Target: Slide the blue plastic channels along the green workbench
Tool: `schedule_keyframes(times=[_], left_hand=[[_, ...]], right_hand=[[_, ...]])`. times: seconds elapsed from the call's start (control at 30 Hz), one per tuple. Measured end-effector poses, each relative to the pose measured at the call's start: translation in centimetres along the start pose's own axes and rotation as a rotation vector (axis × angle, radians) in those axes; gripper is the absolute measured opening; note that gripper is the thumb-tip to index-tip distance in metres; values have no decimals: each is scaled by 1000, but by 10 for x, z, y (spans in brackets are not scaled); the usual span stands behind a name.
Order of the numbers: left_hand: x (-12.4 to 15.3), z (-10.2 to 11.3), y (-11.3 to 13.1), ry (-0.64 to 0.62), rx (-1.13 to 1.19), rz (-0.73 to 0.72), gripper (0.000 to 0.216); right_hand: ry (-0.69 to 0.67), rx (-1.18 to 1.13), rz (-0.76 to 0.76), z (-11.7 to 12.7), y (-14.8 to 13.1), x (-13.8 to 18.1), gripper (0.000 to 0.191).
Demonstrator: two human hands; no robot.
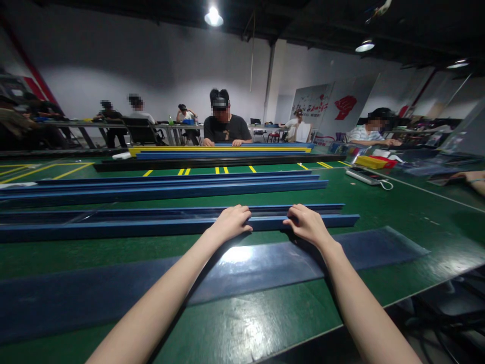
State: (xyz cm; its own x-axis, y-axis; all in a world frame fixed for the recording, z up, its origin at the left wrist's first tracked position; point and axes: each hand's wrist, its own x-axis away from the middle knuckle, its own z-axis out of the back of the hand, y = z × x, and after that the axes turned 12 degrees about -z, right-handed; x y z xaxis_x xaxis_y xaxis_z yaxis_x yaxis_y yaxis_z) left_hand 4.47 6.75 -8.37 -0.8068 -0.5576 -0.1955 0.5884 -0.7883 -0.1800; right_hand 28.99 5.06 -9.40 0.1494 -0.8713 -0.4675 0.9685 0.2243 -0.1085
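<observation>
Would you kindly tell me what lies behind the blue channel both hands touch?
Behind the near blue channel is a band of green tabletop, then another blue channel. Hidden are the tabletop beneath the near one and the wall parts covered by the left hand and right hand.

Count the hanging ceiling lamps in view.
3: a first lamp at the top, slightly left of centre; a second lamp at upper right; a third lamp near the right edge. More may be hidden or out of frame.
</observation>
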Motion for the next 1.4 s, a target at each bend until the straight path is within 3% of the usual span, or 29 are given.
schedule_keyframes(times=[0.4, 0.77, 1.4], left_hand=[[1, -1, -1, 14, 18, -24, 21], [0, 0, 1, 13, 23, -20, 20], [1, 3, 2, 18, 98, 9, 21]], right_hand=[[-48, -23, 19, -1, -6, 1, 12], [-41, 41, 126, -11, -23, 1, 21], [-22, -76, 83, -8, -15, -3, 21]])
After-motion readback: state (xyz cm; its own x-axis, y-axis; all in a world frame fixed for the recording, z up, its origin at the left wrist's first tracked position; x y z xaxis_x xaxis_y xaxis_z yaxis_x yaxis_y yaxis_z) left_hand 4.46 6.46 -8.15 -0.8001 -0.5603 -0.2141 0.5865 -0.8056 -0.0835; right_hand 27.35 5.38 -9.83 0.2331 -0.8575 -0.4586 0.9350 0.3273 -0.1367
